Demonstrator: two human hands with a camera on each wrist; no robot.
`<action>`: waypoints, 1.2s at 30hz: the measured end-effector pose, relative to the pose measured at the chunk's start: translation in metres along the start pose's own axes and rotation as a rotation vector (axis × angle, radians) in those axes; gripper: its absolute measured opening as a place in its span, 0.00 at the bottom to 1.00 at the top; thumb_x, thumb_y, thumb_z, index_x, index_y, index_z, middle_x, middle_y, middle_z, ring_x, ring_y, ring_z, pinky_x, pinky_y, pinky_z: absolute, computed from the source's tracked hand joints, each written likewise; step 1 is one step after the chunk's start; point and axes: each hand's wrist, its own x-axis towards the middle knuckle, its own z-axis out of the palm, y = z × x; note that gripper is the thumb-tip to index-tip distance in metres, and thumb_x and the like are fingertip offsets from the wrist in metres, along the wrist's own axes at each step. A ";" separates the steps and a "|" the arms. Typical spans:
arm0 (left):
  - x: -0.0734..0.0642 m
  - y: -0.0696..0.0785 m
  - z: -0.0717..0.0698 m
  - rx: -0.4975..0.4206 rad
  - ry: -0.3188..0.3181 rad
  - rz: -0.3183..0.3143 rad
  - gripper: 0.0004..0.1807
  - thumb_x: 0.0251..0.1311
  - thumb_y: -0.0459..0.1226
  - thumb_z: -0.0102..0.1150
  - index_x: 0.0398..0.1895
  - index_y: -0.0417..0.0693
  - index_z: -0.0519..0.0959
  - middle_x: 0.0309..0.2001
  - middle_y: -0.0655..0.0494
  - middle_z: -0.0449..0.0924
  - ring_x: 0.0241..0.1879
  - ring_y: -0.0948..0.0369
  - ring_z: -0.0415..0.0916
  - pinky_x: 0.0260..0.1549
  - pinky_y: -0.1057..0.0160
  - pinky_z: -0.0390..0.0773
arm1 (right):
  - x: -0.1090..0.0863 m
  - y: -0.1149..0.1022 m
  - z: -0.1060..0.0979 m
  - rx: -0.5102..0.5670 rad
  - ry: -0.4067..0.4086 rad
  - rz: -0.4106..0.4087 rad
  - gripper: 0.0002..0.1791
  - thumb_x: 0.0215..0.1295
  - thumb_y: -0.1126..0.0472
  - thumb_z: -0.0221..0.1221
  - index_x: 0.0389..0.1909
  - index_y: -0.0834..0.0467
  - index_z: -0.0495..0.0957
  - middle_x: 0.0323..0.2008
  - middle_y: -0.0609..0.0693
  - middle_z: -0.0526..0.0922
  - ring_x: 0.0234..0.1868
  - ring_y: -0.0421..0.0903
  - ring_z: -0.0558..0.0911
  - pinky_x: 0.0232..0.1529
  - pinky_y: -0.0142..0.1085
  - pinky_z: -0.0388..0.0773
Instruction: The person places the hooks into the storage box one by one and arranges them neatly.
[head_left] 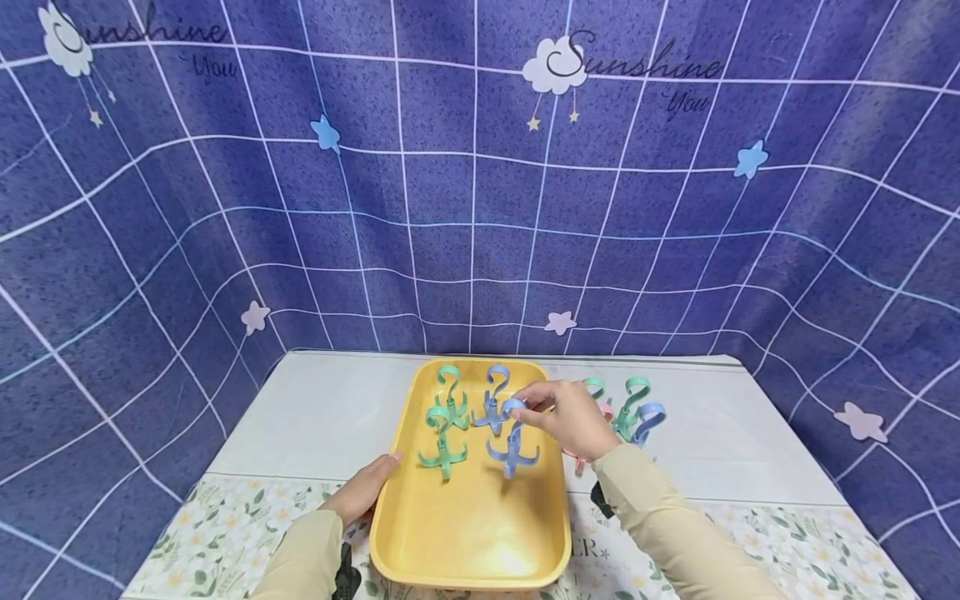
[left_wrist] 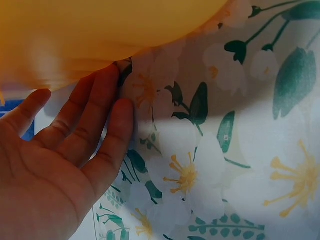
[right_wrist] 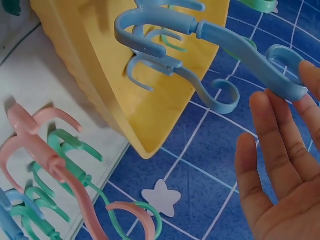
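My right hand pinches the curled top of a blue plastic multi-prong hook, which hangs prongs down over a yellow tray. In the right wrist view, the thumb side of the hand meets the loop of this blue hook. Behind it a second blue hook stands in the tray. Two green hooks, a front one and a back one, stand upright to the left. My left hand rests along the tray's left side, its fingers extended at the underside in the left wrist view.
Right of the tray, partly behind my right arm, several more hooks stand on the white tabletop: green ones, a blue one and a pink one. A flowered cloth covers the front; a blue curtain surrounds the table.
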 end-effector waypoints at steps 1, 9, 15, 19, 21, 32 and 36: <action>0.000 0.000 0.000 0.000 -0.002 0.005 0.33 0.81 0.55 0.35 0.68 0.35 0.65 0.37 0.47 0.82 0.32 0.54 0.82 0.32 0.53 0.84 | 0.000 0.001 0.001 0.000 -0.001 -0.001 0.10 0.62 0.60 0.72 0.44 0.57 0.89 0.31 0.42 0.86 0.34 0.38 0.82 0.41 0.37 0.81; -0.001 0.000 -0.001 -0.009 -0.023 0.013 0.34 0.81 0.55 0.35 0.69 0.34 0.64 0.37 0.47 0.82 0.32 0.53 0.83 0.31 0.54 0.84 | 0.001 0.007 0.009 -0.009 -0.002 -0.021 0.08 0.61 0.62 0.72 0.41 0.56 0.89 0.30 0.42 0.86 0.32 0.37 0.82 0.38 0.33 0.80; 0.003 0.000 -0.001 -0.003 -0.026 -0.017 0.34 0.81 0.55 0.35 0.70 0.33 0.63 0.38 0.47 0.82 0.32 0.54 0.83 0.32 0.54 0.85 | 0.001 0.008 0.016 0.005 -0.005 -0.001 0.08 0.60 0.62 0.73 0.41 0.56 0.90 0.30 0.42 0.86 0.32 0.36 0.82 0.38 0.32 0.80; 0.002 0.000 -0.001 -0.008 -0.023 -0.012 0.34 0.81 0.55 0.35 0.70 0.33 0.63 0.39 0.46 0.82 0.33 0.54 0.83 0.33 0.54 0.84 | 0.002 0.009 0.020 0.015 -0.009 0.004 0.08 0.59 0.63 0.73 0.40 0.56 0.90 0.31 0.43 0.87 0.31 0.36 0.82 0.37 0.32 0.80; 0.002 -0.001 -0.001 -0.014 -0.018 -0.006 0.34 0.81 0.55 0.35 0.70 0.33 0.63 0.39 0.46 0.81 0.33 0.54 0.83 0.33 0.53 0.84 | 0.002 0.010 0.022 0.016 -0.010 -0.006 0.07 0.59 0.62 0.73 0.39 0.56 0.90 0.30 0.43 0.87 0.30 0.36 0.82 0.37 0.32 0.80; 0.001 -0.001 0.001 -0.019 0.006 -0.010 0.32 0.81 0.54 0.35 0.68 0.35 0.65 0.38 0.46 0.81 0.34 0.54 0.81 0.34 0.53 0.84 | 0.005 0.009 0.032 0.062 -0.040 -0.036 0.07 0.59 0.64 0.73 0.38 0.58 0.90 0.30 0.45 0.88 0.30 0.37 0.85 0.36 0.30 0.81; 0.001 -0.001 0.001 -0.017 0.016 -0.013 0.32 0.81 0.54 0.35 0.69 0.35 0.65 0.38 0.46 0.80 0.34 0.54 0.81 0.34 0.53 0.84 | 0.006 0.009 0.035 0.063 -0.038 -0.027 0.07 0.58 0.65 0.74 0.38 0.58 0.90 0.30 0.46 0.89 0.30 0.37 0.85 0.36 0.30 0.81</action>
